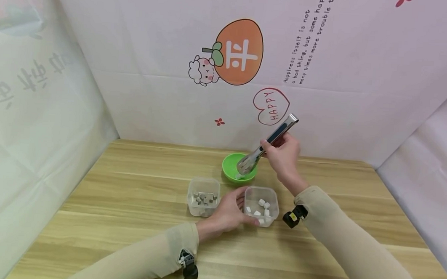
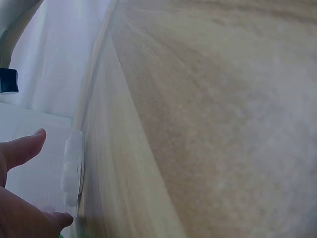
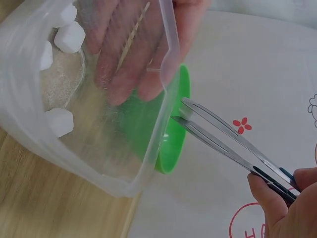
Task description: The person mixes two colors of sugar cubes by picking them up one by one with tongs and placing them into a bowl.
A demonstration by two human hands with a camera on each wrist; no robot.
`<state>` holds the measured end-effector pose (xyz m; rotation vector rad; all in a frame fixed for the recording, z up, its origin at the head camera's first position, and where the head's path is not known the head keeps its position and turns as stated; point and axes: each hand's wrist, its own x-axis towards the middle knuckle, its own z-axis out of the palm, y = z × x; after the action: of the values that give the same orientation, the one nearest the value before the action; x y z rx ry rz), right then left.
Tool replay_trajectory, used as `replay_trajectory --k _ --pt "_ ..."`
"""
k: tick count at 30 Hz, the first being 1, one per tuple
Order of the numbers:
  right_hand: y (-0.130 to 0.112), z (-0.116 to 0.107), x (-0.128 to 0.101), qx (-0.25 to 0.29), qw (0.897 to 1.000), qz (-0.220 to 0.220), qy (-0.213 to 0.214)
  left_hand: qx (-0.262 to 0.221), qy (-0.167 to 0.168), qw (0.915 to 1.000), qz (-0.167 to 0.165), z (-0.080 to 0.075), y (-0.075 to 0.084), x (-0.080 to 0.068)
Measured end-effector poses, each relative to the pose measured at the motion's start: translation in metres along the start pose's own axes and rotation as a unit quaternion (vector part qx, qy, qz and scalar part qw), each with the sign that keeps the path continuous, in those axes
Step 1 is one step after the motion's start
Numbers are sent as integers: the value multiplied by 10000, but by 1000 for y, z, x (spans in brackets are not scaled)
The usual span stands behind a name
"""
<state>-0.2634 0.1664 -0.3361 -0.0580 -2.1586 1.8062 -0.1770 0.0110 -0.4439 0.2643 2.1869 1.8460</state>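
My right hand (image 1: 284,155) grips metal tongs (image 1: 272,138) with dark handle pads, slanting down into a small green bowl (image 1: 230,161). A white cube (image 1: 239,176) shows at the tong tips, inside the bowl. In the right wrist view the two arms of the tongs (image 3: 223,131) stand slightly apart, tips at the bowl's rim. My left hand (image 1: 227,211) holds a clear plastic container (image 1: 275,197) by its left side, thumb along the front and fingers behind. Several white cubes (image 1: 262,202) lie in this container; through its wall the left fingers (image 3: 121,82) show.
Left of my left hand stands a second clear container (image 1: 192,188) with several small greyish pieces (image 1: 205,199). Wood-grain tabletop (image 1: 129,193) surrounds everything. Behind the bowl rises a white printed backdrop (image 1: 164,111), with white sheets at both sides.
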Motion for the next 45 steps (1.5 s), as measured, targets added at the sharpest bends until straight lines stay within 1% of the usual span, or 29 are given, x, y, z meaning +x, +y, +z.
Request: replay_trajectory --k 15,19,23,27,30,34,37,41,45 --pt "12 6 -1 -379 9992 -99 79 80 -6 10000 21 1 1 1" --pt "10 2 -3 -377 9991 -171 118 56 -28 10000 21 1 0 1" --pt "3 -8 -8 -294 9990 -323 113 3 -57 10000 39 2 -1 1" --pt "-10 -23 -18 -285 9979 -575 22 5 -27 10000 88 3 -2 1" --pt "-18 -35 -28 -387 9952 -896 -86 -10 -8 10000 84 3 -1 1" --pt "-28 -50 -42 -644 9882 -1365 -243 -49 15 10000 35 2 -1 1" --pt "-31 -57 -53 -921 9820 -1608 -374 -66 14 10000 32 2 -1 1" --pt "-26 -62 -70 -1371 9744 -1706 -522 -67 -27 9999 94 1 -1 1" --pt "-13 -63 -83 -1585 9715 -1605 -733 -31 -23 9999 104 1 -1 1"
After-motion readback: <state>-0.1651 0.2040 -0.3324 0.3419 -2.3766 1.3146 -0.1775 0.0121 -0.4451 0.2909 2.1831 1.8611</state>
